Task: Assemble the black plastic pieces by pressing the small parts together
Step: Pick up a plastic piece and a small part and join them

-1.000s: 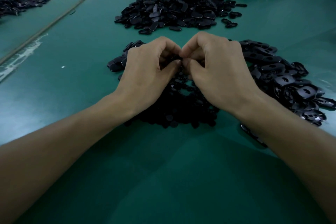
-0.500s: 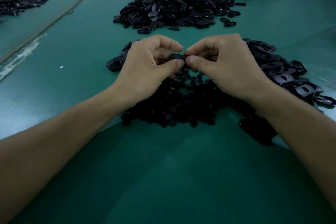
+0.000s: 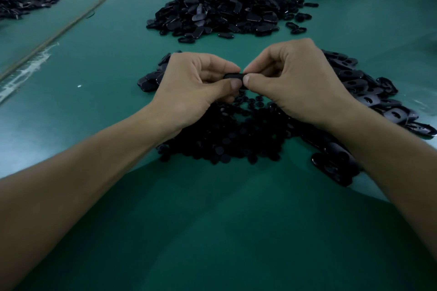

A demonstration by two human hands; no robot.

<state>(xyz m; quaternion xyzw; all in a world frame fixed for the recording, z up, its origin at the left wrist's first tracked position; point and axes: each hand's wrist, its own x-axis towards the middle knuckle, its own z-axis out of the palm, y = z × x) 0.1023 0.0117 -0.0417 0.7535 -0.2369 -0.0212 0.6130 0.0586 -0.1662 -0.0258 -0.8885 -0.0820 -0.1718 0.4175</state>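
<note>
My left grip and right grip meet thumb to thumb. Both are pinched tight on one black piece held between them, over the heap of small round parts on the table. The piece looks light, stiff and slick, so I judge it best taken by its ends, thumbs flat on its face, pressing squarely. More oval pieces lie just beyond my right grip.
</note>
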